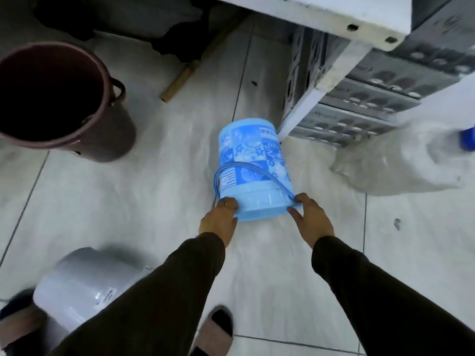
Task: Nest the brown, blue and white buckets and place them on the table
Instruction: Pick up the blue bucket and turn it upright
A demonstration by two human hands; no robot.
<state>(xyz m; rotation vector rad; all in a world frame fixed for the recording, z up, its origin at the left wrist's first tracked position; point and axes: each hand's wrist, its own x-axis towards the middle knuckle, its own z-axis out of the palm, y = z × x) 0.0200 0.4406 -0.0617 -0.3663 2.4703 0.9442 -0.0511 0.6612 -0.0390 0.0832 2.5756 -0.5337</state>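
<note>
The blue bucket [253,168] with a patterned wall lies on its side on the tiled floor, rim toward me, its thin handle draped over the wall. My left hand [218,219] grips the rim's left side and my right hand [312,218] grips its right side. The brown bucket [77,129] stands upright at the far left, mouth open and dark inside. The white bucket [79,289] lies tipped over at the lower left, partly behind my left sleeve. The white table [359,14] shows only as a corner at the top right.
A white table leg [318,91] comes down just right of the blue bucket, with stacked grey crates [372,98] behind it. A white sack [411,160] lies at the right. A wooden stick [185,75] rests on the floor beyond. My slippered feet [216,330] are at the bottom.
</note>
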